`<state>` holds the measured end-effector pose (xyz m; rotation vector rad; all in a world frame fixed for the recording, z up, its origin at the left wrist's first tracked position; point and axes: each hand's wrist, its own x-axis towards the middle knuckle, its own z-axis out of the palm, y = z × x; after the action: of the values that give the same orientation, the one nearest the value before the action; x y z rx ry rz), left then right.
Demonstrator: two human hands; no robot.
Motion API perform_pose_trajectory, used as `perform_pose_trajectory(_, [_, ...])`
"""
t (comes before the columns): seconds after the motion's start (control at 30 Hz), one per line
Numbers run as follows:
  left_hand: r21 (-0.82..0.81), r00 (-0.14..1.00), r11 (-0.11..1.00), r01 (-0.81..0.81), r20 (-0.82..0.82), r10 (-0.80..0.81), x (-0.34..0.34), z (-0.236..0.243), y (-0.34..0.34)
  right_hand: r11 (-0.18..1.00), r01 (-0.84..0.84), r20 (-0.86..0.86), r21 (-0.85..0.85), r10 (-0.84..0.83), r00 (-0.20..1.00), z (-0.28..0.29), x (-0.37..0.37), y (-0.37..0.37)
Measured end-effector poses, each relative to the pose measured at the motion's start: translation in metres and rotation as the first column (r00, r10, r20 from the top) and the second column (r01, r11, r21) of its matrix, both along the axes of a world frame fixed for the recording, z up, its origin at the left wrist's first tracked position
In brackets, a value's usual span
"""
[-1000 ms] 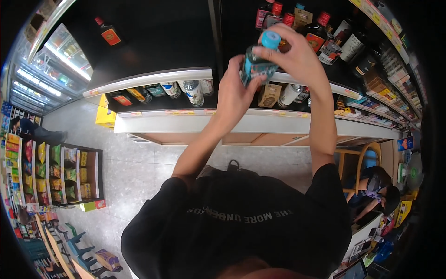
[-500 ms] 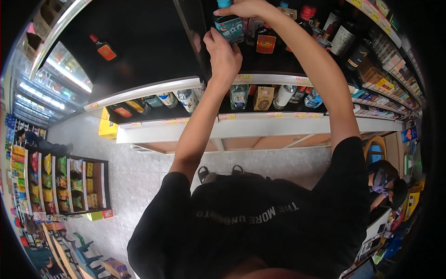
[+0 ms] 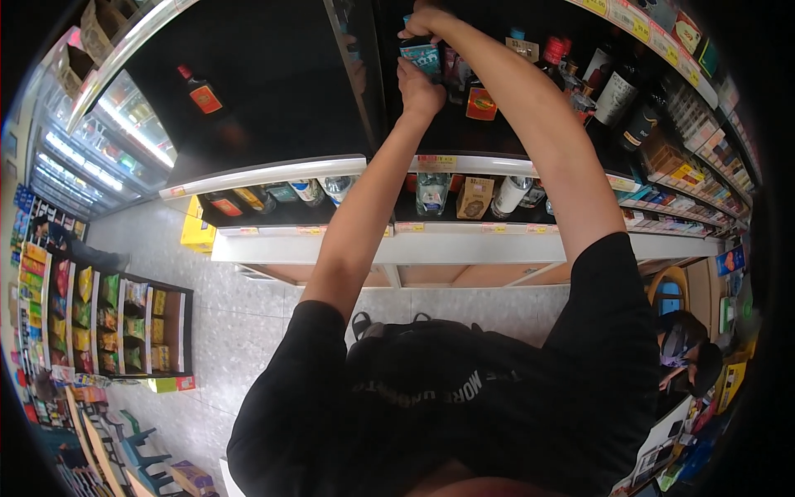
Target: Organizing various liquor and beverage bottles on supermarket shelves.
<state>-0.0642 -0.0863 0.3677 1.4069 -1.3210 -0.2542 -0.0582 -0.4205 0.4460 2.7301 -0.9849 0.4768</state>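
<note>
A dark bottle with a teal label and blue cap [image 3: 421, 55] is between my hands at the upper shelf, near the dark upright divider. My right hand [image 3: 431, 22] is closed around its cap and neck from above. Lower down, my left hand [image 3: 420, 89] has its fingers against the bottle's base and side. Just right of them stands a small bottle with an orange-red label [image 3: 480, 103]. Part of the teal-labelled bottle is covered by my fingers.
Wine bottles [image 3: 614, 93] stand farther right on the upper shelf. Left of the divider is a lone red-capped bottle [image 3: 201, 93]. Below runs a lower shelf with a clear bottle [image 3: 431, 193] and a brown box [image 3: 475, 197]. A person [image 3: 691, 344] is at the right; a snack rack [image 3: 186, 331] stands left.
Both hands and the bottle have moved farther back from the shelf's front edge. My view has tilted slightly, so the shelves sit lower in the picture.
</note>
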Motion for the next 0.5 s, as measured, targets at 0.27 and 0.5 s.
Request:
perform_pose_trajectory(0.27, [0.03, 0.926, 0.929, -0.368, 0.095, 0.364, 0.159, -0.047, 0.03, 0.891, 0.113, 0.114, 0.44, -0.18, 0.977, 0.013, 0.142, 0.261])
perform_pose_trajectory(0.5, [-0.009, 0.951, 0.953, -0.303, 0.068, 0.303, 0.138, -0.044, 0.017, 0.908, 0.188, 0.053, 0.374, -0.223, 0.973, -0.003, 0.141, 0.202])
